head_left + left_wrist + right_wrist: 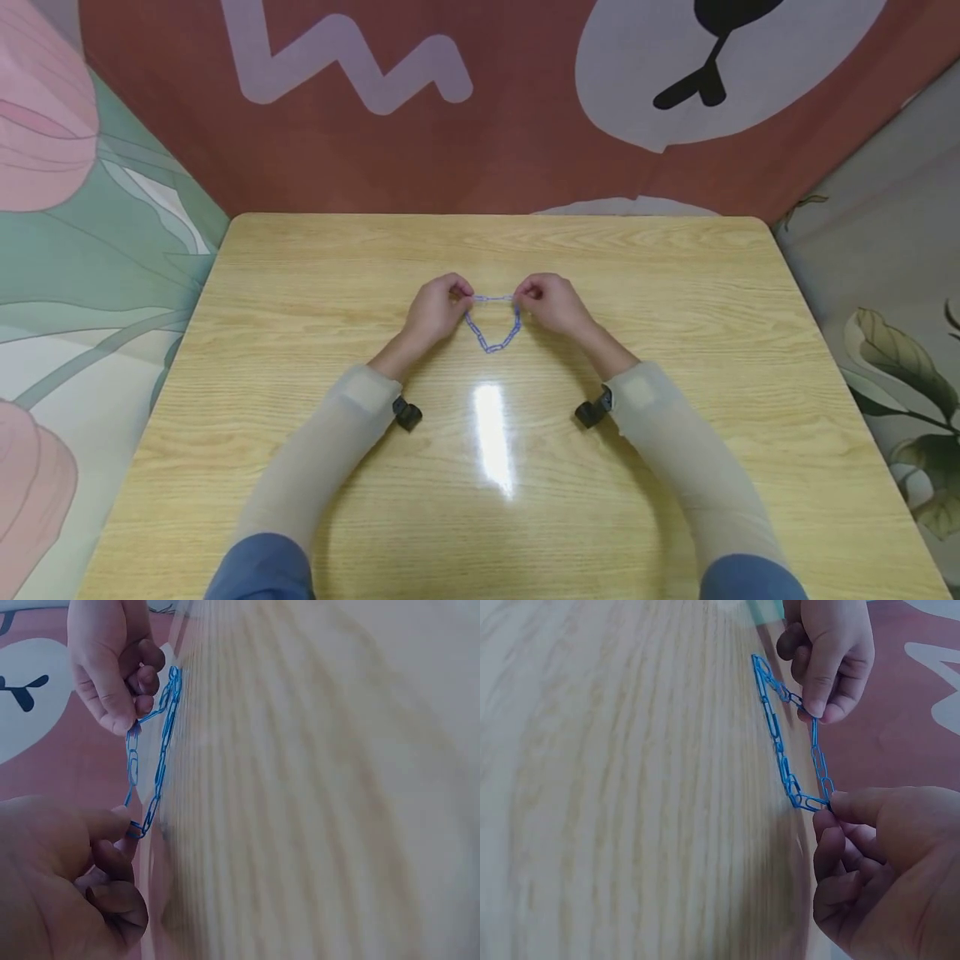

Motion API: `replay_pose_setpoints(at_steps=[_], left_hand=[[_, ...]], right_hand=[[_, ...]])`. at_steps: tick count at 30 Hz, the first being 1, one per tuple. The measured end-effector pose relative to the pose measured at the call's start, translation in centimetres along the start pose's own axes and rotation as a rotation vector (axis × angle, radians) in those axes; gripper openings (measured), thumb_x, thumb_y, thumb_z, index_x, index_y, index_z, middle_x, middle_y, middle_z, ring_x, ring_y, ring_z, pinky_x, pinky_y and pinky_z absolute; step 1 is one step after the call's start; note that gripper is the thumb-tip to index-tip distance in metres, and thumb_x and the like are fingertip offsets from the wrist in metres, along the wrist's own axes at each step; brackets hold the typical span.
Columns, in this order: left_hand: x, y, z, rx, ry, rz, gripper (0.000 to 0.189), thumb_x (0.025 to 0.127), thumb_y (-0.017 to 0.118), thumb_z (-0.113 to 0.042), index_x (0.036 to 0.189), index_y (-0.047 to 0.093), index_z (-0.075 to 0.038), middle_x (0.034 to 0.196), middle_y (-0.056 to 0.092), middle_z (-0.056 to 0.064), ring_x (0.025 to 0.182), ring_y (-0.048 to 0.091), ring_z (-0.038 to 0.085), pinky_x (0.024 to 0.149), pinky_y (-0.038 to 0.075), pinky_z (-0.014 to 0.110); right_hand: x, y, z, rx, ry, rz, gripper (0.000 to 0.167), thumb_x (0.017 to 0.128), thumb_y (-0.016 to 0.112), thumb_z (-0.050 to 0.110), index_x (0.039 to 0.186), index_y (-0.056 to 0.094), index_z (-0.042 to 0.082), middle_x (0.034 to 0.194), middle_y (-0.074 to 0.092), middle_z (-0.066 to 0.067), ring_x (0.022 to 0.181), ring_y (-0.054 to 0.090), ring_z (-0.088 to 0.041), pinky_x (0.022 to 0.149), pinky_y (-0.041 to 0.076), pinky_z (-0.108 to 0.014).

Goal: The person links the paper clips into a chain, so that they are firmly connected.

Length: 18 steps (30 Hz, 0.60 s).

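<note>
A closed loop of linked blue paper clips (481, 336) lies partly on the wooden table, its far side lifted between the two hands. My left hand (439, 307) pinches the chain at its far left corner between thumb and finger. At the far right corner my right hand (553, 302) pinches it the same way. The stretch between the fingertips is pulled straight, as the chain (133, 766) in the left wrist view shows. In the right wrist view the lower part of the chain (775, 735) rests along the tabletop.
The light wooden table (495, 550) fills the space under both arms, with a bright reflection in front of the chain. A red-brown patterned cloth (517, 158) stands behind its far edge. Patterned cloths hang at left and right. A small black camera sits on each wrist.
</note>
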State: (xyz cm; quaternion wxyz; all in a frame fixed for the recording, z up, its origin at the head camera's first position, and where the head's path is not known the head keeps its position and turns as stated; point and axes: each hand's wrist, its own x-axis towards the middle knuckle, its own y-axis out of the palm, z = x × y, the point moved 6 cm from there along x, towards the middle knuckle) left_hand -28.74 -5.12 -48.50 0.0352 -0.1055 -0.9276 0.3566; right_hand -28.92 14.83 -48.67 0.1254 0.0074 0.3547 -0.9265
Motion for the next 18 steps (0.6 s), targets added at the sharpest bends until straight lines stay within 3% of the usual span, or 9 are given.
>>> replay_pose_setpoints(at_steps=[13, 18], left_hand=[[0.5, 0.0, 0.6, 0.017, -0.042, 0.003, 0.010, 0.098, 0.070, -0.014, 0.104, 0.068, -0.006, 0.102, 0.071, 0.008, 0.093, 0.063, 0.024, 0.086, 0.049, 0.038], [0.1, -0.9, 1.2, 0.028, -0.048, 0.017, 0.012, 0.100, 0.067, -0.017, 0.106, 0.067, -0.006, 0.104, 0.070, 0.009, 0.097, 0.063, 0.026, 0.089, 0.050, 0.040]], right_hand=[[0.8, 0.3, -0.8, -0.040, 0.020, -0.050, 0.016, 0.098, 0.067, 0.016, 0.106, 0.069, 0.002, 0.086, 0.066, -0.008, 0.075, 0.058, -0.021, 0.069, 0.047, -0.031], [0.2, -0.5, -1.3, -0.035, 0.037, -0.041, 0.017, 0.099, 0.065, 0.017, 0.107, 0.069, 0.003, 0.087, 0.067, -0.009, 0.074, 0.058, -0.020, 0.067, 0.047, -0.031]])
